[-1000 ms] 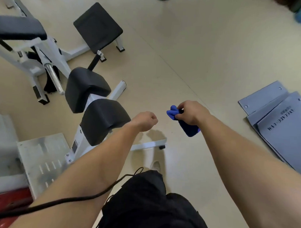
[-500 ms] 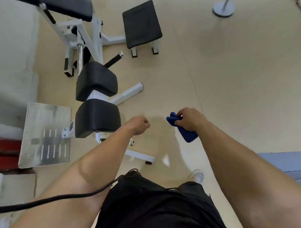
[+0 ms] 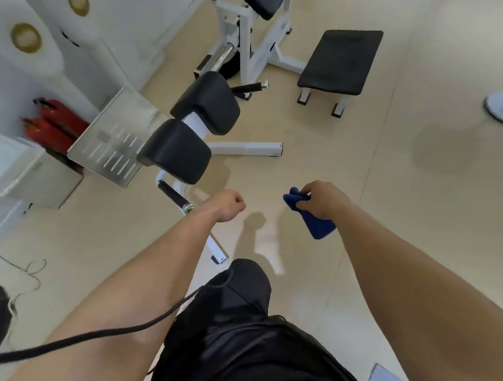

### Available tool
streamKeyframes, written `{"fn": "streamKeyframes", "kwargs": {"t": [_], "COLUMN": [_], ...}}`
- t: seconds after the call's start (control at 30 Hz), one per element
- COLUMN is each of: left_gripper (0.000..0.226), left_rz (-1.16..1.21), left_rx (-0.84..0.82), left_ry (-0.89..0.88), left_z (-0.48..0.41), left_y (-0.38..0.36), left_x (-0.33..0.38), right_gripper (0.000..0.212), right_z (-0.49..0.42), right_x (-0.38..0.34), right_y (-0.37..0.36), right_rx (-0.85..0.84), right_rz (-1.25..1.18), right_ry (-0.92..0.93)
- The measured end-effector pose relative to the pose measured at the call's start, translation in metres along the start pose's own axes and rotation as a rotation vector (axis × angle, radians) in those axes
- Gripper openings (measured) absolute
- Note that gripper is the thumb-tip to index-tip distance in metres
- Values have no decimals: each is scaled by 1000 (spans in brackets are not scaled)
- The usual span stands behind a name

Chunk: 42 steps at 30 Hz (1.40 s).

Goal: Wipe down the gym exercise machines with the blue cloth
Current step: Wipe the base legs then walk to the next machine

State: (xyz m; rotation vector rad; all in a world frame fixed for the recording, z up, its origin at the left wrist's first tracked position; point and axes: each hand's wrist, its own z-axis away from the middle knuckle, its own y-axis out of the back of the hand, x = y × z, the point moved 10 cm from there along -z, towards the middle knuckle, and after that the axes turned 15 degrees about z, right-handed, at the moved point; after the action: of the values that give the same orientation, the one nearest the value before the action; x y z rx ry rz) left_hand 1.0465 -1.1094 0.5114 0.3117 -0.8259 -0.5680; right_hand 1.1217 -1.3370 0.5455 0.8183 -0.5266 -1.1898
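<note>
My right hand (image 3: pixel 321 200) grips the blue cloth (image 3: pixel 315 221), which hangs bunched below my fist, out over the bare floor. My left hand (image 3: pixel 230 205) is curled into a fist and holds nothing. It hovers just right of a black handle (image 3: pixel 173 194) on the white-framed machine. That machine has two black pads (image 3: pixel 177 150) (image 3: pixel 209 102) and a metal footplate (image 3: pixel 115 137) on its left. Farther back stand a small black bench (image 3: pixel 341 61) and a larger white machine (image 3: pixel 244 39) with a black seat.
Red fire extinguishers (image 3: pixel 54 123) and white cabinets (image 3: pixel 36 40) line the left wall. A round white stand base (image 3: pixel 502 105) sits at the right edge. A black cable (image 3: pixel 97 333) crosses my left forearm. A grey plate corner (image 3: pixel 386 380) lies at the bottom right.
The view has swung left, so the machines now sit more to the centre and right. Cabinets and extinguishers came into view. Both hands kept their pose, the right one still gripping the cloth.
</note>
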Motion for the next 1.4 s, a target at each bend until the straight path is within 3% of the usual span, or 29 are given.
{"fn": "streamKeyframes", "kwargs": {"t": [0.33, 0.73, 1.03, 1.13, 1.23, 1.4], "left_gripper": [27, 25, 28, 21, 29, 31], "left_rz": [146, 286, 449, 521, 585, 652], "left_rx": [60, 157, 433, 472, 516, 530], "left_ry": [91, 216, 406, 447, 482, 534], "left_z": [-104, -198, -266, -284, -300, -325], "left_y": [14, 38, 26, 12, 5, 2], "left_x": [56, 148, 228, 259, 279, 277], "right_gripper": [21, 25, 29, 29, 28, 28], "right_z": [-104, -241, -362, -393, -427, -474], "right_x": [16, 85, 129, 148, 156, 144], "right_y": [81, 182, 258, 281, 301, 315], "right_rx": [-32, -86, -127, -144, -142, -155], "right_rz": [212, 261, 506, 643, 720, 748], "right_ry": [166, 278, 581, 667, 722, 766]}}
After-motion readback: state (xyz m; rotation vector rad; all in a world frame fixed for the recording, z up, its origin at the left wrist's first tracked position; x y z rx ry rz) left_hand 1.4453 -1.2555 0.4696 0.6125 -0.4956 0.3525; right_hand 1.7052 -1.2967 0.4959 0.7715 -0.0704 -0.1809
